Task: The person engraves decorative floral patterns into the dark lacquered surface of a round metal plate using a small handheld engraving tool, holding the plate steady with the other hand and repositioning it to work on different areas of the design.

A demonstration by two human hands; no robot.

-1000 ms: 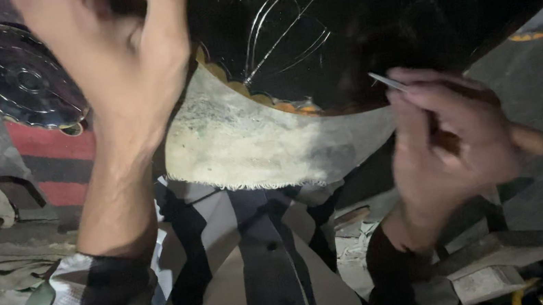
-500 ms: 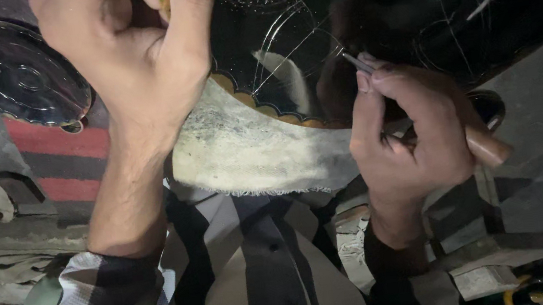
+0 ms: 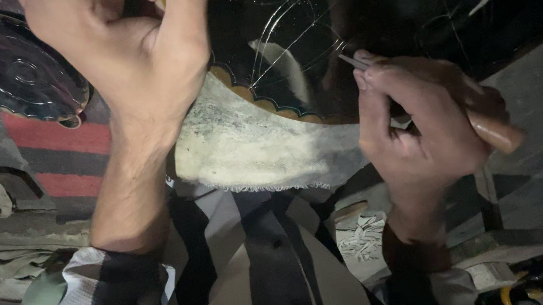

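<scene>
Large black plate, glossy, scalloped orange rim, propped on the lap over a worn pale cloth; thin curved lines already scratched into the dark surface, pale against black.

Right hand: fingers clamped together on an engraving tool with a wooden handle, held like a pen. The thin metal tip juts out past the fingertips toward the plate's lower edge; whether the tip touches the surface cannot be told in this light.

Left hand: raised at the plate's upper left edge, fingers curled together around the rim, a bit of the yellow edge showing between them. It looks to be steadying or turning the plate.

Nearby: a second, smaller dark plate with faint circles lies at the far left on a red and grey striped mat. Striped shirt sleeves and lap fill the bottom. Scraps of cut paper lie below the right wrist.

Judgement on doing this well: keep the heel of the right hand braced on the plate or cloth so the tip moves from the fingers only; light, even pressure, since a slip on gloss black shows at once. Let the left hand rotate the plate to bring each curve under the tip rather than twisting the wrist. Cloth should stay bunched under the rim to stop sliding. Light is poor; glare hides the lines
</scene>
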